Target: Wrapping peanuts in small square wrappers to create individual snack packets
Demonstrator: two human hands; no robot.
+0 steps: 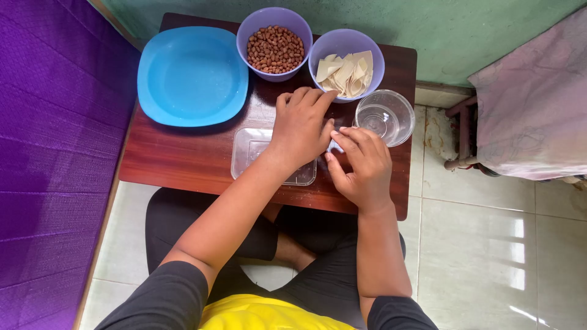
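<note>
Two hands together at table (183, 156) centre: left hand (301, 128) and right hand (361, 162) pinching small white wrapper (334, 145), mostly hidden. Peanut bowl (274, 44) at 11 o'clock and wrapper bowl (346, 64) at 12 still full; blue plate (192, 74) at 10 bare. Judged early stage.

A small dark-red wooden table (183, 160) stands on pale floor tiles (483, 256). On it lie a square blue plastic plate (191, 76), two purple plastic bowls (274, 19) (346, 41), a clear glass bowl (386, 116) and a clear plastic tray (251, 150).
</note>
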